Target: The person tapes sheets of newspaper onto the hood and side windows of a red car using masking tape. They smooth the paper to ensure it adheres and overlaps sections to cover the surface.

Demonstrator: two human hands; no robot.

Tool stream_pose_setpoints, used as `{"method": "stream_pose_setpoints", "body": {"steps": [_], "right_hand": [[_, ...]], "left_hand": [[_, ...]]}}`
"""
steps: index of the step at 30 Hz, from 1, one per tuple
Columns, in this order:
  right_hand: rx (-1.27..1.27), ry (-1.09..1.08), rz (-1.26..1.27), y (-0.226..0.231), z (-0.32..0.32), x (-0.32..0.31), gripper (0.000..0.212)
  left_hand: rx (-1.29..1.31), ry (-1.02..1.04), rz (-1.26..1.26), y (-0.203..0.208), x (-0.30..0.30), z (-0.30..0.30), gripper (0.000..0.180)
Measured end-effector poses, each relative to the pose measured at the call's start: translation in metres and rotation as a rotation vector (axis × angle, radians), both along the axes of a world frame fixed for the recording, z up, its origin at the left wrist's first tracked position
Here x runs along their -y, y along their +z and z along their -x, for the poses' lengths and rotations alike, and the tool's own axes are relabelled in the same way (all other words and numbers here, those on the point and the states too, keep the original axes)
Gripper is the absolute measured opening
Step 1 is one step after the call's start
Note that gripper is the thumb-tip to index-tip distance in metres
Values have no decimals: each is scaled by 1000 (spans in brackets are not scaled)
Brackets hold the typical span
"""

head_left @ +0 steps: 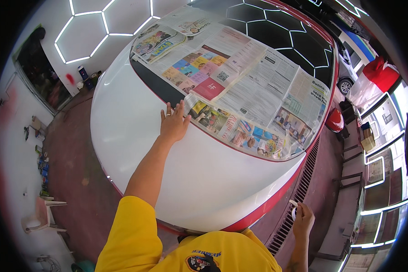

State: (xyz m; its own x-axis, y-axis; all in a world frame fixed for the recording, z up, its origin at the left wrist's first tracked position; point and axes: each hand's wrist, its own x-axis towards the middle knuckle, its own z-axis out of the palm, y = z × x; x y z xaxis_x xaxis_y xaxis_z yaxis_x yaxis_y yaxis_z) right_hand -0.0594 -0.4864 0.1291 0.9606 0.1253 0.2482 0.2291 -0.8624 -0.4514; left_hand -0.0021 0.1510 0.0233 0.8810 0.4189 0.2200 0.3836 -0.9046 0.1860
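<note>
Sheets of newspaper (245, 86) cover most of a car's dark window glass (156, 84), which still shows along its left side. My left hand (174, 123) lies with its fingers spread at the lower left edge of the newspaper, where the glass meets the white body panel (199, 174). A ring is on one finger. Low at the right, away from the car, my right hand (303, 221) is closed around a small pale roll of tape (294, 211).
Along the right side runs a dark floor grate (297, 204). A red and white object (335, 120) stands beside the car there. On the left are a chair (43, 215) and an open doorway (41, 68). Another car (347, 68) stands at the far right.
</note>
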Motion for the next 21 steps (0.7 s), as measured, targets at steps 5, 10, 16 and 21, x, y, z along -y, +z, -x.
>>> {"method": "stream_pose_setpoints", "body": {"steps": [5, 10, 16, 21], "right_hand": [[6, -90, 27, 8, 58, 19, 20], [-13, -199, 84, -6, 132, 42, 21], [-251, -485, 92, -92, 206, 115, 22], [-653, -600, 189, -209, 307, 193, 28]], "left_hand": [[-101, -228, -183, 23, -53, 2, 53], [-144, -210, -262, 41, -58, 3, 53], [-246, -69, -268, 43, -43, 15, 77], [260, -315, -118, 38, 75, 31, 51]]}}
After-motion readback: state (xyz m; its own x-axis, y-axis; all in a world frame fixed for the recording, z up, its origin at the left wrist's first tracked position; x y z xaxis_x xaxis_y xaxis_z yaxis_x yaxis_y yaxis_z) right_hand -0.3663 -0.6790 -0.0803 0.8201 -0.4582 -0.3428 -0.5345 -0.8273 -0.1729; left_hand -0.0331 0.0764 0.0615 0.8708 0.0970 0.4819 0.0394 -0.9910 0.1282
